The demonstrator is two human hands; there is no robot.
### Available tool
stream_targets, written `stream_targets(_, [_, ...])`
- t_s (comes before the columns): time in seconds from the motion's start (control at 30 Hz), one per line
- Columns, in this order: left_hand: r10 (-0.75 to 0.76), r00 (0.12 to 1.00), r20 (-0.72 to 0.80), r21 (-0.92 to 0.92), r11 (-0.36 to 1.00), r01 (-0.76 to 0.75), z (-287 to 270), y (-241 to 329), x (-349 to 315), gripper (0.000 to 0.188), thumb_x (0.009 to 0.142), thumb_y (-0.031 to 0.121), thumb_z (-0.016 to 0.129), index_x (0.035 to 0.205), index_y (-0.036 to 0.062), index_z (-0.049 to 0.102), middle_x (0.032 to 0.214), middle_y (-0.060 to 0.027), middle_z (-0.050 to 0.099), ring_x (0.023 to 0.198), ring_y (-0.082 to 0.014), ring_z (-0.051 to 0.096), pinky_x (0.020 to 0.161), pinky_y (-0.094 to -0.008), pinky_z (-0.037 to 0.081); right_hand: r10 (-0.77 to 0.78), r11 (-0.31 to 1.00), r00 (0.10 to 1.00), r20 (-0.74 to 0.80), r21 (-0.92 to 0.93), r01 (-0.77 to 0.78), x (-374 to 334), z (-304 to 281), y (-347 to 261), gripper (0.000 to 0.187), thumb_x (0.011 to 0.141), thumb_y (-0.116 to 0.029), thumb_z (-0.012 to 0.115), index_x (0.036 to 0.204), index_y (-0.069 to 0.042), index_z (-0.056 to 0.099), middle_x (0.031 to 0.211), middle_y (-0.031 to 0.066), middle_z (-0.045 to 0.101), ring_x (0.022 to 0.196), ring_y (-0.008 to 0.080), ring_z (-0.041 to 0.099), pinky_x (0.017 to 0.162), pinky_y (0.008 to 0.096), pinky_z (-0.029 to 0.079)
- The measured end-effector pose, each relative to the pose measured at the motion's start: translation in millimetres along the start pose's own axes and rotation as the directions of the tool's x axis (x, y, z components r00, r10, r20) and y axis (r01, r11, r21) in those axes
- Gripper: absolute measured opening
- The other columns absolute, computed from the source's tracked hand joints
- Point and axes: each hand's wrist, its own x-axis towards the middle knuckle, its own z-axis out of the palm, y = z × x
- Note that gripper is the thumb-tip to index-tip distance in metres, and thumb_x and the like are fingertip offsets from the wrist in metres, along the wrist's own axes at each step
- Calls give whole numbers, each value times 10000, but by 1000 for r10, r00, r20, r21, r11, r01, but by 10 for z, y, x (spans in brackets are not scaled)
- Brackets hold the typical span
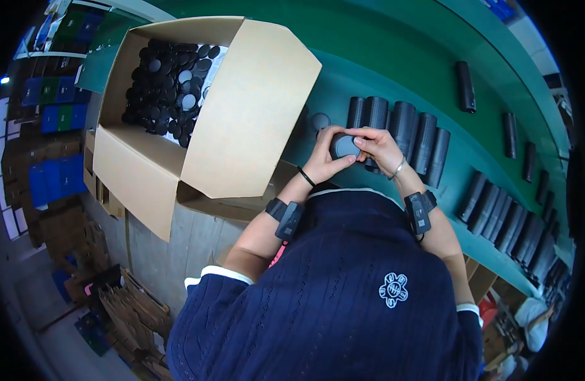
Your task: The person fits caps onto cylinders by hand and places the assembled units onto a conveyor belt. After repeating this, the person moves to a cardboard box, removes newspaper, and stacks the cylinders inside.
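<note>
My left hand point(322, 160) and my right hand point(379, 147) meet over the green table point(394, 76), both gripping one small round black cap point(344, 147) with a grey face. Fingers of both hands wrap around its rim. Right behind my hands lie several stacks of black caps point(403, 130) on their sides in a row. Another single cap point(320, 120) lies flat on the table just to the left of them. Each forearm wears a black strap-on device near the wrist.
An open cardboard box point(159, 165) full of loose black caps point(171, 79) stands at my left, one flap raised toward my hands. More black cap stacks point(502, 213) line the table at right and far back. Flattened cartons and blue crates sit on the floor at left.
</note>
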Motion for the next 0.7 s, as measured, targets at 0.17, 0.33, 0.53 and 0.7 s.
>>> stream_targets(0.17, [-105, 994, 27, -225, 968, 109, -24, 61, 155, 600, 725, 204, 718, 1195, 45, 380, 1130, -106, 459, 1086, -208, 468, 944, -326, 379, -98, 991, 990, -104, -106, 87, 51, 3, -22, 232, 879, -120, 616, 1090, -29, 653, 822, 48, 660, 604, 71, 587, 547, 188, 486])
stream_targets(0.33, [-142, 989, -43, -699, 711, 72, -186, 396, 311, 532, 740, 238, 664, 1152, 77, 370, 1078, -113, 488, 1089, -270, 504, 956, -387, 406, -188, 981, 967, 171, -16, 193, -53, 12, -379, 592, 794, -151, 713, 1325, -43, 475, 1252, 47, 512, 991, 63, 500, 869, 217, 421])
stream_targets(0.53, [-250, 950, 186, -932, 260, 251, 10, 745, 697, 437, 908, 307, 445, 1230, 17, 498, 1247, -155, 519, 1185, -268, 464, 1036, -410, 334, -418, 691, 906, 66, -625, 364, -523, -117, -516, 819, 624, -101, 781, 1366, -96, 432, 1126, 88, 513, 1024, 230, 516, 899, 340, 411])
stream_targets(0.7, [-129, 971, 201, -971, 101, 215, 329, 864, 737, 455, 911, 308, 497, 1273, 37, 451, 1262, -186, 492, 1213, -320, 440, 1063, -468, 308, -702, 148, 712, -4, -979, 140, -809, -166, -595, 779, 538, -95, 795, 1276, -128, 548, 937, 112, 498, 849, 269, 509, 773, 359, 446])
